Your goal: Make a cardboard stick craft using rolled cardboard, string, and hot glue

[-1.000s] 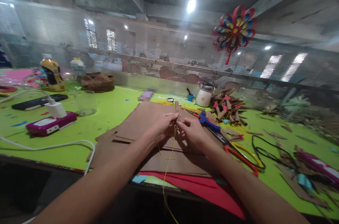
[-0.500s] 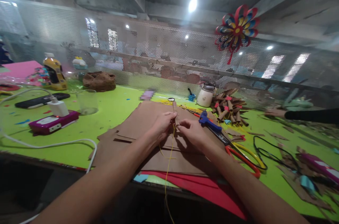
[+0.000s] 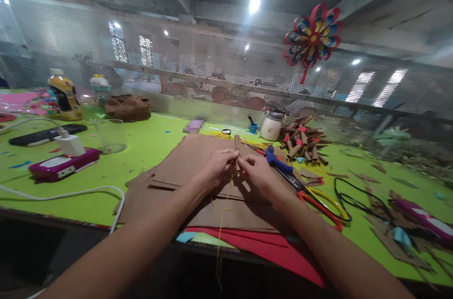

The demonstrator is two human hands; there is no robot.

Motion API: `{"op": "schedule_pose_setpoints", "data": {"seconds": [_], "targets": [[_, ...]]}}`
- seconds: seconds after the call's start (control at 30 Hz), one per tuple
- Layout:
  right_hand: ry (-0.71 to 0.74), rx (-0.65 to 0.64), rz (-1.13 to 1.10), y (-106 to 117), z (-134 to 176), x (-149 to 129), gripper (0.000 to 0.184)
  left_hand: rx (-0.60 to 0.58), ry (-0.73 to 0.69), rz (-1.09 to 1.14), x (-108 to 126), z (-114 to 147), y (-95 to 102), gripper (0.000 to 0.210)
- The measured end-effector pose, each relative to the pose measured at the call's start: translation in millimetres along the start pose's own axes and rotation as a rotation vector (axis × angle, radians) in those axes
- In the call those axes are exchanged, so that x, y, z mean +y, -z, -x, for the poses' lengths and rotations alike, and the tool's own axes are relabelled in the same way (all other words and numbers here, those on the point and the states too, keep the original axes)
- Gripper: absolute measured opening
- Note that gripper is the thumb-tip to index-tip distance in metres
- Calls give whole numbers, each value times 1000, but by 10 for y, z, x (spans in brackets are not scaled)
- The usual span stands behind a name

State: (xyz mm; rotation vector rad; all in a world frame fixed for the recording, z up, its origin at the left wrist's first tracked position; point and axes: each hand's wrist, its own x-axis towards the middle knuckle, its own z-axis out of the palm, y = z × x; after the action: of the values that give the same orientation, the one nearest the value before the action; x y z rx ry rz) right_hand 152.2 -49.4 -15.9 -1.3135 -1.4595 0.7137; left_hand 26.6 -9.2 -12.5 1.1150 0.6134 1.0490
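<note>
"Above the brown sheets (image 3: 177, 157), what's held?"
"A slim brown paper piece (image 3: 237, 142), upright, pinched in the left hand (image 3: 221, 164)."
"And the right hand (image 3: 256, 171)?"
"Curled close at its lower end; I can't tell what it grips. Yellow thread (image 3: 220, 237) hangs below, past the surface (image 3: 155, 135)'s edge."

The left hand (image 3: 220, 165) and right hand (image 3: 260, 174) are bare, and so are the wrists (image 3: 202, 183). The left arm (image 3: 148, 228) and right arm (image 3: 318, 233) are bare too, smooth, thin near the hands and wider down by the edge of the view. The fingers (image 3: 228, 154) look slim and a bit blurry.
</note>
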Motion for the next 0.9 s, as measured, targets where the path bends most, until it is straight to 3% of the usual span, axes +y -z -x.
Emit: {"op": "schedule_pose_setpoints", "data": {"seconds": [0.23, 0.43, 0.53, 0.73, 0.9], "targets": [[28, -21, 114, -23, 4, 5, 24, 68, 11, -59, -4, 1, -7, 23], [30, -68, 54, -52, 25, 19, 20, 121, -24, -56, -15, -28, 37, 17], [46, -5, 60, -29, 30, 2, 20, 146, -32, -22, -8, -35, 44, 18], [134, 261, -24, 156, -66, -4, 26, 183, -4, 49, -8, -60, 60, 17], [182, 283, -171, 275, -107, -46, 33, 158, 35, 50, -23, -75, 58, 13]]}}
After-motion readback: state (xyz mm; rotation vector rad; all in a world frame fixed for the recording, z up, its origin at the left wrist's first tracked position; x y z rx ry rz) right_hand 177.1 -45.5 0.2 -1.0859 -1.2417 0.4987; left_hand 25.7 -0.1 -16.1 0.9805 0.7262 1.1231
